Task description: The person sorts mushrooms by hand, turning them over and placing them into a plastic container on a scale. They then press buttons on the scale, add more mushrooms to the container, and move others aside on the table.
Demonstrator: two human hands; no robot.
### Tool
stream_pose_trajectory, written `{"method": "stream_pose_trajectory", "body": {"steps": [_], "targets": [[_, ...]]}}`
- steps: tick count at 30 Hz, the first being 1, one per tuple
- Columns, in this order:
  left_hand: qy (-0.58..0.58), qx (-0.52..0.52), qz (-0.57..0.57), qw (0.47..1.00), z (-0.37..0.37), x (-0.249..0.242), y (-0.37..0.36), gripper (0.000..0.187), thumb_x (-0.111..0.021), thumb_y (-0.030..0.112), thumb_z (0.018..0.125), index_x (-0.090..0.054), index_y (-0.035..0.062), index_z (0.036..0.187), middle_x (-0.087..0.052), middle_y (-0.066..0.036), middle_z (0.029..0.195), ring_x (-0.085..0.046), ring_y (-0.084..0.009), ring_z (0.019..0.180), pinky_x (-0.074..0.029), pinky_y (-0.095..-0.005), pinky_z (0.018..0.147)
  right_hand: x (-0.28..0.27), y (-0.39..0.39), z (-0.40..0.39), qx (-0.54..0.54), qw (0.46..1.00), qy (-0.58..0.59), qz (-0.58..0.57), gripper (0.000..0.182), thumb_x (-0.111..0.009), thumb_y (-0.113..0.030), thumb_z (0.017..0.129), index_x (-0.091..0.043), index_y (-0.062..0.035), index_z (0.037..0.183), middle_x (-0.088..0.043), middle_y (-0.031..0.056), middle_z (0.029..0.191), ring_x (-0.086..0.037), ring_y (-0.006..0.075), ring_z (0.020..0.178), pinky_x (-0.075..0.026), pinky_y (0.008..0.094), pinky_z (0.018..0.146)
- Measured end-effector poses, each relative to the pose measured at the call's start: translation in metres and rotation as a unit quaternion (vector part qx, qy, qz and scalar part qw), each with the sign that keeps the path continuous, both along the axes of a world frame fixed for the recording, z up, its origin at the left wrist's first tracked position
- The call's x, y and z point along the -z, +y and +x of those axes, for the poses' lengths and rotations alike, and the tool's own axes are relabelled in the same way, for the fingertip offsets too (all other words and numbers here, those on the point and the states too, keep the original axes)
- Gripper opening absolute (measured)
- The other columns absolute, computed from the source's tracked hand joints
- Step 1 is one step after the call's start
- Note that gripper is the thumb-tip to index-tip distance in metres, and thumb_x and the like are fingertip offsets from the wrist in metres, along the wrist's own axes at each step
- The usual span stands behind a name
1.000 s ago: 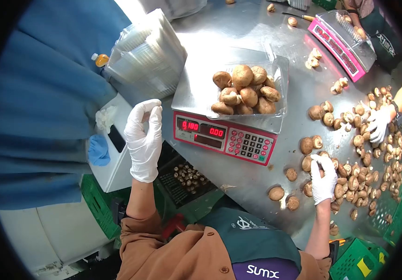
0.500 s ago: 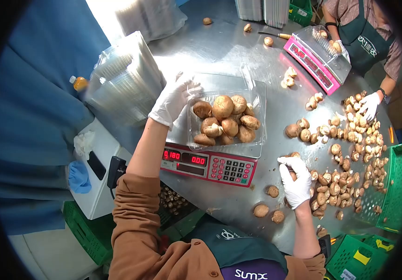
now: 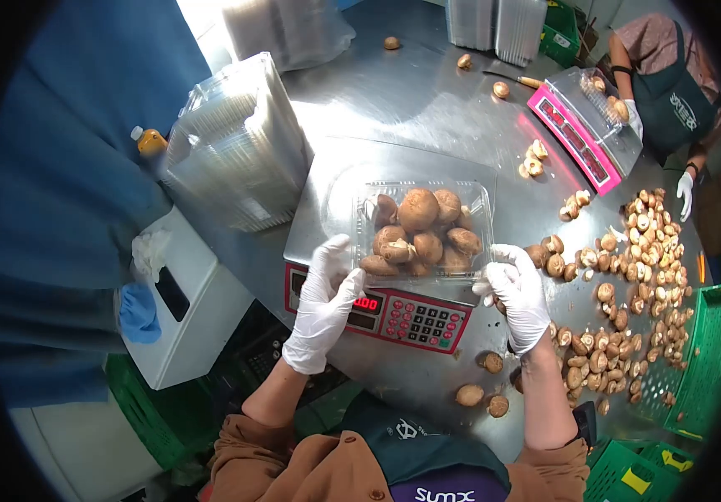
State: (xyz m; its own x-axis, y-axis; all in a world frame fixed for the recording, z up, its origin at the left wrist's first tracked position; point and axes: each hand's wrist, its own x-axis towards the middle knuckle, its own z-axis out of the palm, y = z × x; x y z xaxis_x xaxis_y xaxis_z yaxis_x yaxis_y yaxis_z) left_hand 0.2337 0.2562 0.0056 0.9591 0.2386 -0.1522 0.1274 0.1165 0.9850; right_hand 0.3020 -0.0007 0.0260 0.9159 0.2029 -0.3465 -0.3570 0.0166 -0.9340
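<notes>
A clear plastic clamshell [image 3: 487,219] full of brown mushrooms [image 3: 418,210] rests on the metal pan of a red-framed digital scale [image 3: 452,315], its lid lying over the mushrooms. My gloved left hand [image 3: 320,303] is beside the clamshell's front left corner, thumb and fingers apart, thumb tip right at the edge. At the front right corner, my gloved right hand [image 3: 518,294] has its fingers bent in and pinched on the rim. Part of the scale's display is hidden behind my left hand.
Loose mushrooms [image 3: 599,347] spread over the table's right side, beside a green crate [image 3: 699,360]. Stacked clear containers [image 3: 239,151] stand at left. Across the table, a co-worker [image 3: 670,92] is at a pink scale [image 3: 574,146]; a knife [image 3: 530,82] lies nearby.
The lid has come down over the mushrooms. My left hand has moved from the clamshell's back left to its front left corner; my right hand has left the loose mushrooms for its front right corner.
</notes>
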Motion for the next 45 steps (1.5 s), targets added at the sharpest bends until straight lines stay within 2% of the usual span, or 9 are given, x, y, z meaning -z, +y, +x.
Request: {"method": "stream_pose_trajectory", "body": {"steps": [5,11,22,33,36,37,40,41,45], "targets": [[0.05,-0.014,-0.111,0.992,0.005,-0.015,-0.005,0.048,-0.059,0.004,0.094,-0.04,0.0011,0.137,-0.063,-0.005,0.078,-0.06,-0.0104,0.067,-0.05,-0.0228,0.063,-0.001,-0.003,0.003,-0.014,0.996,0.073,0.047,0.033,-0.061,-0.014,0.092,-0.049,-0.0005,0.12,-0.068,0.0137,0.094,-0.067,0.0143,0.077,-0.048,0.0209,0.059],[0.031,0.008,-0.163,0.986,0.015,-0.003,0.003,0.048,-0.061,0.01,0.094,-0.041,-0.0001,0.137,-0.062,-0.004,0.083,-0.062,-0.0101,0.072,-0.05,-0.0213,0.065,0.014,-0.012,0.007,-0.038,0.995,0.059,0.069,0.027,-0.063,-0.014,0.091,-0.052,-0.001,0.113,-0.068,0.0165,0.094,-0.068,0.0178,0.08,-0.048,0.0212,0.059],[-0.012,-0.009,0.109,0.994,0.029,-0.042,0.053,0.036,-0.058,0.019,0.099,-0.052,0.0033,0.131,-0.063,-0.003,0.101,-0.058,-0.0085,0.091,-0.046,-0.0218,0.081,0.003,-0.057,0.009,0.056,0.996,0.052,0.044,0.031,-0.06,-0.024,0.096,-0.059,-0.0017,0.117,-0.068,0.0113,0.098,-0.067,0.0182,0.084,-0.051,0.0243,0.063],[-0.079,0.005,0.132,0.988,0.052,-0.044,0.061,0.034,-0.06,0.008,0.096,-0.054,0.0017,0.129,-0.059,0.001,0.101,-0.052,-0.0056,0.092,-0.044,-0.0221,0.088,0.002,-0.04,0.013,0.038,0.999,0.031,-0.021,0.031,-0.059,-0.023,0.096,-0.06,-0.0006,0.118,-0.069,0.0106,0.098,-0.067,0.015,0.081,-0.05,0.0238,0.062],[-0.092,0.046,0.198,0.975,0.053,-0.037,0.056,0.04,-0.066,0.013,0.092,-0.053,0.0011,0.128,-0.06,-0.004,0.111,-0.057,-0.0124,0.102,-0.046,-0.0262,0.092,0.003,-0.029,0.012,0.023,0.999,0.03,-0.012,0.032,-0.059,-0.023,0.096,-0.06,0.0005,0.118,-0.068,0.0105,0.095,-0.066,0.0152,0.08,-0.05,0.0236,0.061],[-0.106,0.086,0.175,0.975,0.052,-0.037,0.058,0.051,-0.074,0.02,0.087,-0.053,0.0027,0.131,-0.056,-0.013,0.128,-0.054,-0.0232,0.118,-0.043,-0.0349,0.101,0.005,-0.026,0.013,0.021,0.998,0.051,-0.005,0.038,-0.06,-0.021,0.095,-0.055,0.0019,0.125,-0.068,0.0085,0.09,-0.065,0.0126,0.076,-0.049,0.0213,0.059],[-0.23,0.155,0.374,0.885,0.054,-0.044,0.053,0.062,-0.08,0.024,0.08,-0.053,0.0059,0.134,-0.044,-0.02,0.143,-0.043,-0.0335,0.133,-0.036,-0.0436,0.109,-0.005,-0.009,0.009,-0.001,0.998,0.064,0.014,0.049,-0.063,-0.016,0.094,-0.046,0.0025,0.136,-0.066,0.0051,0.085,-0.064,0.0092,0.072,-0.047,0.0188,0.057],[-0.247,0.19,0.39,0.866,0.054,-0.043,0.051,0.07,-0.083,0.027,0.075,-0.054,0.0089,0.136,-0.034,-0.022,0.151,-0.029,-0.0392,0.143,-0.026,-0.0494,0.114,-0.005,-0.008,0.006,-0.004,0.998,0.069,0.014,0.06,-0.063,-0.013,0.092,-0.036,0.0022,0.144,-0.065,0.0029,0.082,-0.061,0.0062,0.068,-0.046,0.017,0.056],[-0.285,0.19,0.46,0.819,0.05,-0.017,0.036,0.064,-0.081,0.022,0.074,-0.057,0.0078,0.131,-0.052,-0.022,0.136,-0.047,-0.043,0.128,-0.044,-0.0443,0.105,-0.005,0.003,0.001,0.001,0.999,0.022,-0.034,0.073,-0.068,-0.005,0.087,-0.029,-0.0016,0.149,-0.061,0.002,0.087,-0.06,0.0079,0.074,-0.048,0.0201,0.063]]}}
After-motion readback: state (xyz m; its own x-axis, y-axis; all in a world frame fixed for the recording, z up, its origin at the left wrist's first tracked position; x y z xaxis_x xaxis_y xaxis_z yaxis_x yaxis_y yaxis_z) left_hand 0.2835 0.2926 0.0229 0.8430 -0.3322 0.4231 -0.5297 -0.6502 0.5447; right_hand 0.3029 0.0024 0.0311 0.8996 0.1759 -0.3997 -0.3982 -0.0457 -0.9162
